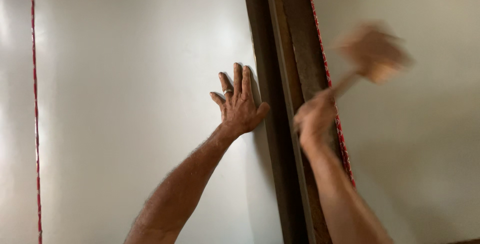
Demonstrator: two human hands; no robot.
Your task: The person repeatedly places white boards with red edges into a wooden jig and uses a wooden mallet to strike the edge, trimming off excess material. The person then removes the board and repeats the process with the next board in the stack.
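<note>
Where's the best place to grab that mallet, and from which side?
Probably by the handle's low end, where the right hand already wraps it. The mallet is blurred, its head up and to the right, its handle slanting down-left, so come from below-left, clear of the head.

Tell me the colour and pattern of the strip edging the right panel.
Red with small white marks, on the edge strip beside the dark post; head view.

free: pale panel (125, 99) left of left hand (240, 106) | obstacle: dark upright frame (280, 124) between both panels
</note>
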